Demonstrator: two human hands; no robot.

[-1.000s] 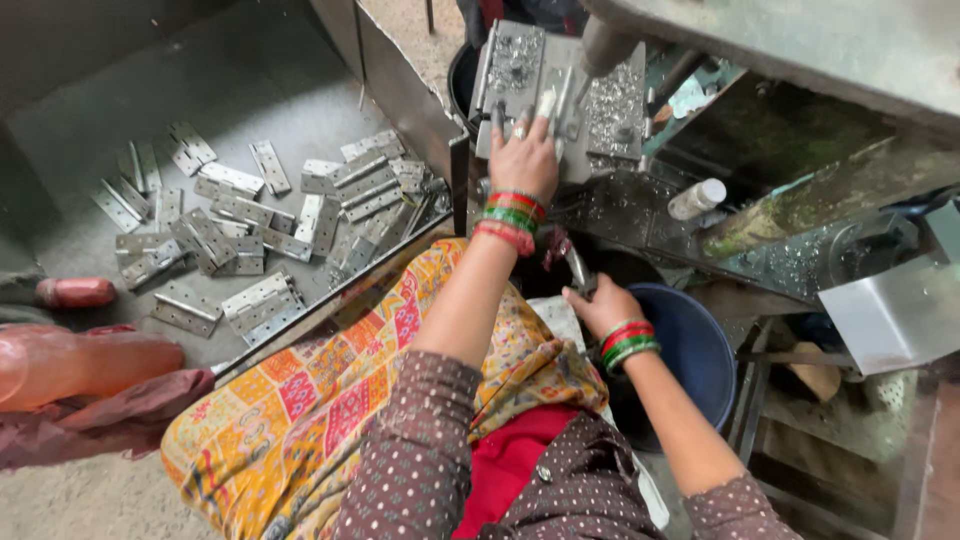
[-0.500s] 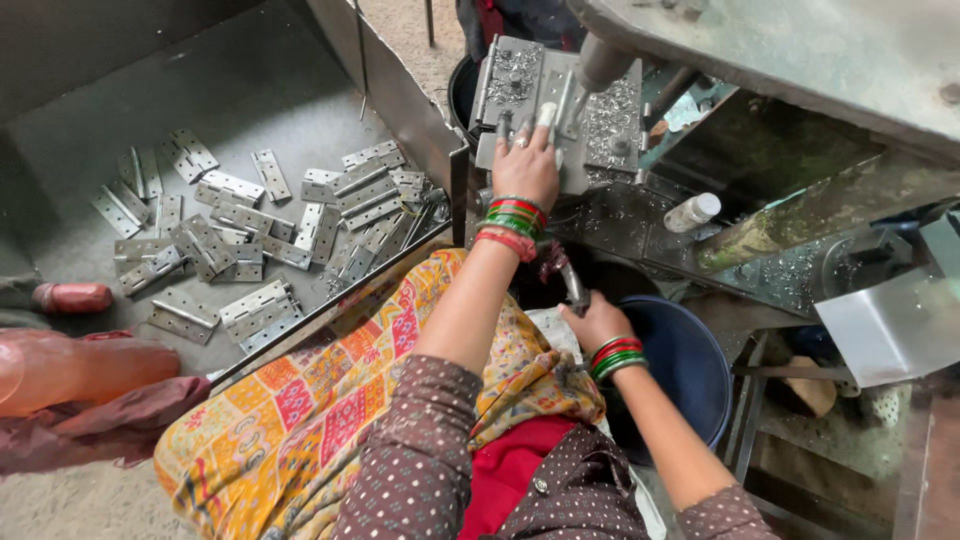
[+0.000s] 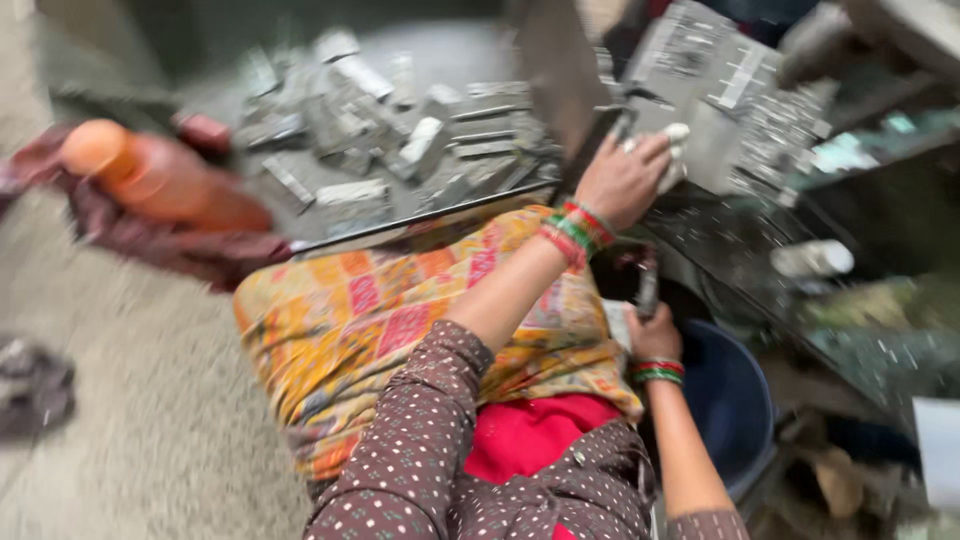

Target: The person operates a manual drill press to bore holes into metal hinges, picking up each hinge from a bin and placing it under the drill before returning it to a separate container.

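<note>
The view is blurred by motion. My left hand (image 3: 625, 178), with white wrapping on its fingers, reaches forward and grips the lower edge of a grey metal hinge plate (image 3: 700, 80) that leans on the machine ahead. My right hand (image 3: 652, 338) stays low by my lap, closed around a small dark tool (image 3: 646, 288) that points upward. Both wrists wear red and green bangles.
A metal tray (image 3: 330, 228) to the left holds several loose hinges (image 3: 400, 140). An orange bottle (image 3: 150, 175) lies on a dark cloth at far left. A blue bucket (image 3: 735, 400) stands beside my right arm. A small white bottle (image 3: 812, 258) lies on the right. Yellow patterned cloth (image 3: 400, 320) covers my lap.
The camera has swung and the picture has blurred. My left hand has slid down to the hinge plate's lower edge. My right hand keeps the dark tool in about the same place.
</note>
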